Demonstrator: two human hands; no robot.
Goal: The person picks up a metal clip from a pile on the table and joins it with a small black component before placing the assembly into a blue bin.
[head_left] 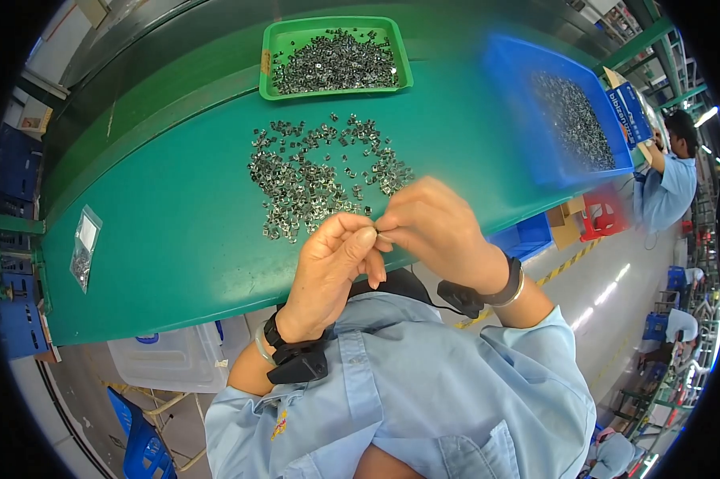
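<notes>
My left hand (336, 267) and my right hand (435, 230) meet at the near edge of the green table. The fingertips of both are pinched together around a small dark part (377, 231), mostly hidden by the fingers. Just beyond the hands, many small shiny metal parts (304, 190) lie in a loose spread on the green tabletop. Behind them stands a green tray (266, 76) heaped with similar small parts.
A blue bin (519, 136) of small parts stands at the right. On the left lies a clear plastic bag (84, 247) with small pieces. Beneath the table's near edge is a clear plastic box (168, 359). A person (669, 184) in light blue handles a carton far right.
</notes>
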